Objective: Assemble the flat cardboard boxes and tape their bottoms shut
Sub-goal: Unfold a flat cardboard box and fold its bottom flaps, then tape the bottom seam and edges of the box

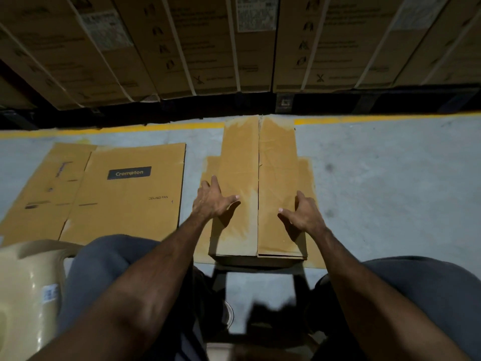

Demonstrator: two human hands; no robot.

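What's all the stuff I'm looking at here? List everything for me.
Folded box: one, brown, on the floor ahead, bottom flaps closed along a middle seam, no tape visible.
Flat box: one, brown, printed "Crompton", lying left of the folded box.
Stacked cartons: several, brown with pale straps, along the far side.
Floor line: one, yellow, painted before the cartons.
Floor: grey.
Plastic object: one, cream, lower left; unclear what.
Trouser legs: two, grey-blue.
Left hand: pressing the left flap's edge.
Right hand: pressing the right flap's edge.

Grey floor (pixel 390 178), flat carton (pixel 104 194), box (pixel 260 178)
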